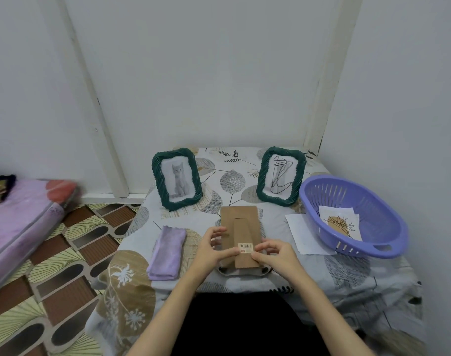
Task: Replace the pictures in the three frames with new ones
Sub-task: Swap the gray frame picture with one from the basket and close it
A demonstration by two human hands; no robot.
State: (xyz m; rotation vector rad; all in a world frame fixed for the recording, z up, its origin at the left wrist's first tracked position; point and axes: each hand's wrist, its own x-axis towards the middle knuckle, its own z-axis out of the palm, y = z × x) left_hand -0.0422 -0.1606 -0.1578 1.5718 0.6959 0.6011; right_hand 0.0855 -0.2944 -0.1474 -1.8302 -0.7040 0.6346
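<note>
Third frame goes face down for its picture swap

At lower centre, the left hand (pixel 211 249) and right hand (pixel 271 254) pinch the side edges of the face-down frame (pixel 241 236), apparently to free its cardboard backing. 2 green frames (pixel 176 176) stand behind; replacement prints (pixel 341 223) wait in the purple basket (pixel 383 242) at right.

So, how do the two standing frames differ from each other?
The left frame holds a grey cat picture; the right frame holds a black line drawing. The left frame stands near the purple cloth, the right frame beside the basket. Both are upright, with dark green twisted borders.
</note>
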